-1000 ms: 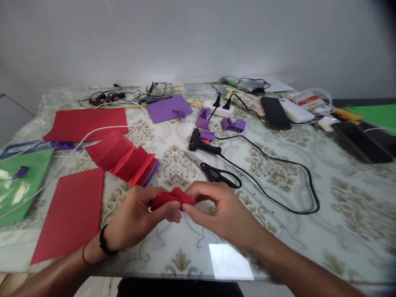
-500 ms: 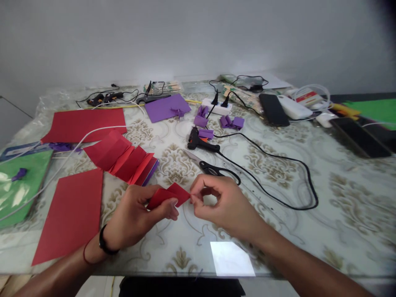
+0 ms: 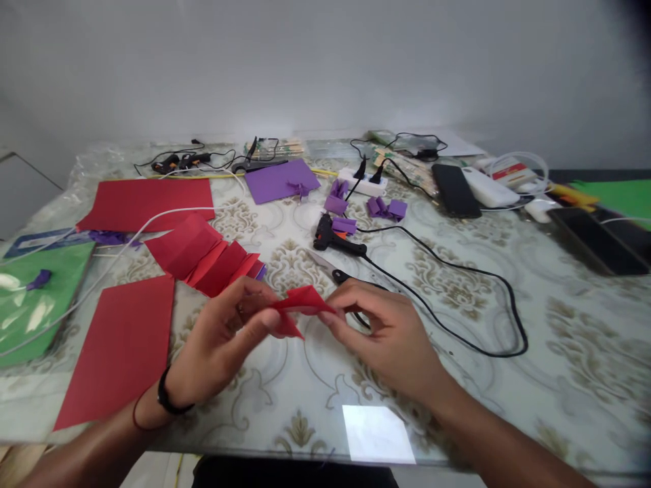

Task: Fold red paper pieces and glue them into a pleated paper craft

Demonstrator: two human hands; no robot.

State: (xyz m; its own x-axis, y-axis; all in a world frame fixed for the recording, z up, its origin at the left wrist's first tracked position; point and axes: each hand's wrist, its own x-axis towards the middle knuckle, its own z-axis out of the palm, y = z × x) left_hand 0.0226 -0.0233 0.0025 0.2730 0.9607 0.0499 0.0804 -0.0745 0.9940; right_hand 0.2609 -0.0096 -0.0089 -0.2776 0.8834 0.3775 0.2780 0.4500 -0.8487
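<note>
A small folded piece of red paper [image 3: 300, 303] is held just above the table between both hands. My left hand [image 3: 224, 339] pinches its left side with thumb and fingers closed. The fingertips of my right hand [image 3: 391, 339] pinch its right edge. Black-handled scissors [image 3: 338, 273] lie just behind my right hand, partly hidden by it. A fan of folded red paper pieces [image 3: 206, 257] rests behind my left hand.
Red sheets [image 3: 119, 346] [image 3: 145, 202] and a green sheet [image 3: 35, 298] lie at the left. A black glue gun [image 3: 336, 238] with its looping cable [image 3: 472, 285], purple paper pieces [image 3: 386, 207], a purple sheet [image 3: 282, 179], a power strip [image 3: 363, 179] and phones [image 3: 455, 190] sit farther back.
Both hands have risen slightly and turned the red paper, which now shows a pointed fold hanging below. My right hand now covers more of the scissors.
</note>
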